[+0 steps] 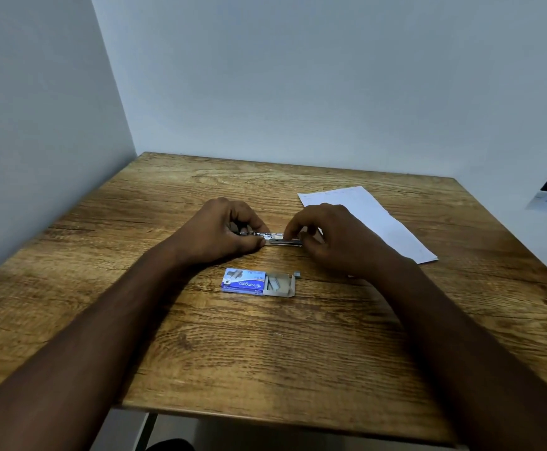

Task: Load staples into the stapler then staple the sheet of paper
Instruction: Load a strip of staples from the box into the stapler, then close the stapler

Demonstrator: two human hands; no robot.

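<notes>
- Your left hand (223,231) has its fingers (255,222) curled shut around the left end of the stapler (277,239), thumb low against the table (200,336). Judging by the pose, that pins the tool so it cannot slide while the other hand works on it.
- Your right hand (332,237) pinches down on the right part of the stapler, fingertips close together over the metal. Whether they hold a strip of staples or only the stapler's own rail cannot be told; the fingers cover it.
- The stapler lies flat, lengthways between your two hands, its shiny metal showing. This looks like the loading step, not yet the stapling.
- The staple box (257,282) sits just in front of your wrists with its tray slid out to the right and grey staples (278,283) visible in it. A small loose grey piece (297,273) lies just beside the tray's far corner. Keeping the box open and near means a short reach for another strip.
- The sheet of paper (392,222) lies flat to the right, partly under your right hand and apart from the stapler's mouth. It is set aside for the later step.
- A single stray staple (277,334) seems to lie nearer you on the table.
</notes>
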